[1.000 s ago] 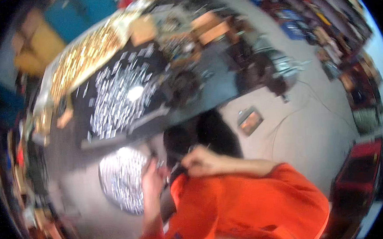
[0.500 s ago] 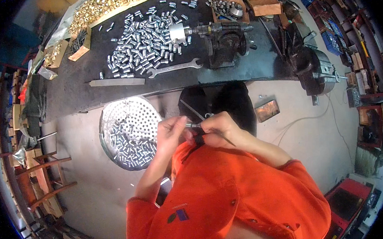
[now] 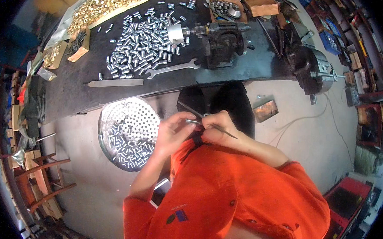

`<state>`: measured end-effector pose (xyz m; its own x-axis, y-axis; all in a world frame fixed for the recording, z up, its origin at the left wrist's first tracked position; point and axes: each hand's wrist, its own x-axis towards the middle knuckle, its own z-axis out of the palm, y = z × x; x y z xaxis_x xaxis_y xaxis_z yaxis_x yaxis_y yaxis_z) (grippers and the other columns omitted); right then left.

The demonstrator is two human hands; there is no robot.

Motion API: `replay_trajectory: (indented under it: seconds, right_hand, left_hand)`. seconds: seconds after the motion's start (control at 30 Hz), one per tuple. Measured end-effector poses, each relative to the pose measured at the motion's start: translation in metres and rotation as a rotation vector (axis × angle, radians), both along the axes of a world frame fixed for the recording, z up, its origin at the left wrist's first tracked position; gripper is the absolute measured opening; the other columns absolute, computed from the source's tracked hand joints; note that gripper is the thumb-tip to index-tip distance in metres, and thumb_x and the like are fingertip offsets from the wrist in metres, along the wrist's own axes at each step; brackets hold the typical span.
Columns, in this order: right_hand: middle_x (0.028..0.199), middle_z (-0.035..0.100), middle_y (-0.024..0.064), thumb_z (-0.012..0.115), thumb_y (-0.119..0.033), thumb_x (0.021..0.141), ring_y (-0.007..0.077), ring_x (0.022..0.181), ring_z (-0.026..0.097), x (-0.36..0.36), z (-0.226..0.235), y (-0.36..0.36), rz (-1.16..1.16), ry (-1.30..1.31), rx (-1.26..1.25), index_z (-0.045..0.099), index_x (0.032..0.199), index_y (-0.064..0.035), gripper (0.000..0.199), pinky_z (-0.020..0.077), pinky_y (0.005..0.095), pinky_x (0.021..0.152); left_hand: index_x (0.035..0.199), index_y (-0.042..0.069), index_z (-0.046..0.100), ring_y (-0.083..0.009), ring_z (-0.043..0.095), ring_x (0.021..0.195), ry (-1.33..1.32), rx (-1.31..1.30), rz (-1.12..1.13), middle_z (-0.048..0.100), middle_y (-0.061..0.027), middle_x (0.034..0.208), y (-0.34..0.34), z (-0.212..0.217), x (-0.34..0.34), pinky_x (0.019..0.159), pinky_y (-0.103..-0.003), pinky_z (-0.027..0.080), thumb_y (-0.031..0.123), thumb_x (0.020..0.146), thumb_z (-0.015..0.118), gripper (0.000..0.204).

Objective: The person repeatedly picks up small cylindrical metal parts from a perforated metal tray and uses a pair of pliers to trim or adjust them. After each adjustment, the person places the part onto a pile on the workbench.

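In front of my chest, my left hand (image 3: 171, 131) pinches a small silver metal piece (image 3: 191, 121) between thumb and fingertips, closed tight on it. My right hand (image 3: 218, 129) sits just beside it, touching or nearly touching, fingers closed around a thin dark tool (image 3: 224, 131) whose shaft runs out to the lower right and whose other end slants up toward the bench past the piece. Whether the tool tip is inside the piece I cannot tell; it is too small. Both orange sleeves (image 3: 231, 191) come up from the lower edge.

Below my left hand, on the grey floor, lies a round perforated metal tray (image 3: 129, 134) with a scatter of small silver cylinders in its lower half. My dark shoes (image 3: 232, 101) show just above my hands.

Farther up, the dark workbench (image 3: 67, 98) carries a wide heap of silver cylinders (image 3: 140, 39), a flat wrench (image 3: 171, 69) just below the heap, a long flat metal bar (image 3: 115, 83) to its left, and a black bench machine (image 3: 222, 41) to the right. A pile of brass-coloured parts (image 3: 105, 6) lies along the far edge, well apart from my hands.
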<state>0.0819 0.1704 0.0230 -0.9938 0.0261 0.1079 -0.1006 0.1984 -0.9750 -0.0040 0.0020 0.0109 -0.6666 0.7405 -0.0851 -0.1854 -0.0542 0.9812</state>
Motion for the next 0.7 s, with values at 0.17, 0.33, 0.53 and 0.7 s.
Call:
replay_trajectory:
  seconds: [0.17,0.33,0.53,0.7]
  right_hand:
    - [0.048,0.035,0.0045,0.054,-0.002,0.068,0.0064,0.047,0.033,0.001,-0.021,-0.004,-0.036,-0.011,-0.039,0.039,0.054,-0.003,0.02,0.0278,0.0251,0.042]
    - [0.048,0.034,0.0028,0.053,-0.002,0.068,0.0056,0.047,0.033,0.002,-0.038,-0.005,-0.062,-0.056,-0.176,0.037,0.054,-0.0035,0.021,0.0267,0.0243,0.042]
    - [0.049,0.031,0.0035,0.056,-0.002,0.065,0.0074,0.046,0.033,0.015,-0.017,0.012,-0.045,0.055,0.083,0.037,0.054,-0.0035,0.022,0.0251,0.0279,0.042]
    - [0.051,0.028,0.0085,0.055,0.001,0.058,0.0267,0.044,0.031,0.023,0.027,0.01,0.144,0.188,0.053,0.029,0.055,-0.0033,0.026,0.0247,0.0335,0.043]
  left_hand:
    - [0.101,-0.003,0.056,-0.0137,0.06,0.078,-0.15,0.062,-0.02,0.06,-0.0069,0.089,0.004,-0.007,0.0,0.071,-0.025,0.05,0.001,0.083,0.06,0.019]
    - [0.099,-0.002,0.056,-0.0136,0.06,0.072,-0.191,0.089,-0.036,0.059,-0.0057,0.086,0.009,-0.004,0.0,0.066,-0.026,0.05,0.001,0.083,0.06,0.017]
    - [0.09,0.0,0.06,-0.0124,0.058,0.061,0.375,-0.243,0.206,0.06,-0.0053,0.078,-0.002,-0.013,-0.023,0.057,-0.024,0.047,-0.004,0.073,0.063,0.018]
    - [0.081,0.004,0.064,-0.0175,0.057,0.051,0.804,-0.411,0.315,0.058,-0.0071,0.073,-0.01,-0.028,-0.036,0.049,-0.027,0.045,-0.001,0.063,0.066,0.019]
